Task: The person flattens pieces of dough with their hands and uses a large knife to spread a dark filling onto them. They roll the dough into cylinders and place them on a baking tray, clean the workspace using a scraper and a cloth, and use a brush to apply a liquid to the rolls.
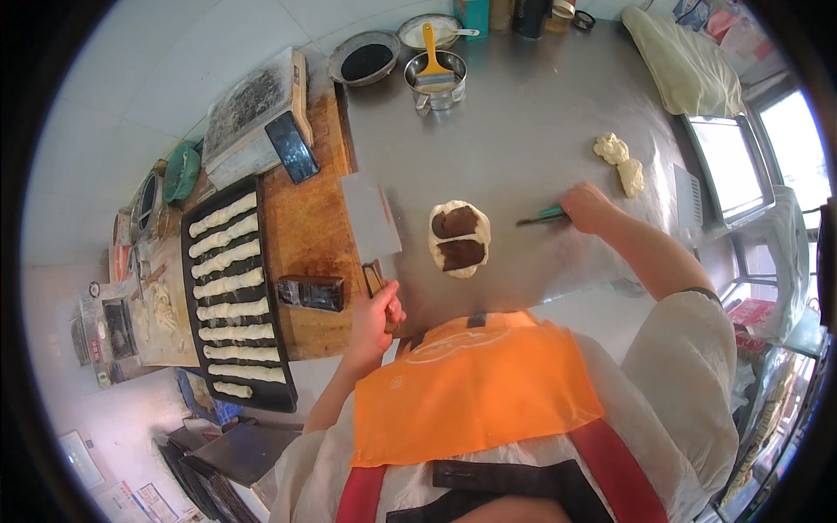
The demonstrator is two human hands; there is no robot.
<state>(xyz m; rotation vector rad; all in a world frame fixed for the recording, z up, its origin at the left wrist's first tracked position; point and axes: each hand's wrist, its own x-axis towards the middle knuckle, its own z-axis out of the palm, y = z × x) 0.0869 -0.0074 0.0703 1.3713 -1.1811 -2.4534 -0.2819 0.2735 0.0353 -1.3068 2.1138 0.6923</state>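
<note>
**Filled dough between two blades**

Head view: the left hand [377, 315] gripped the handle of a broad cleaver [370, 216], its blade lying flat on the steel table [523, 113]. The right hand [586, 207] was clenched round a small teal-handled knife [540, 217] — tip toward the dough piece [459, 239]. Spreading seemed done; the next move likely called for folding or cutting. The dough lay mid-table — pale, oval, with two dark filling patches.
</note>
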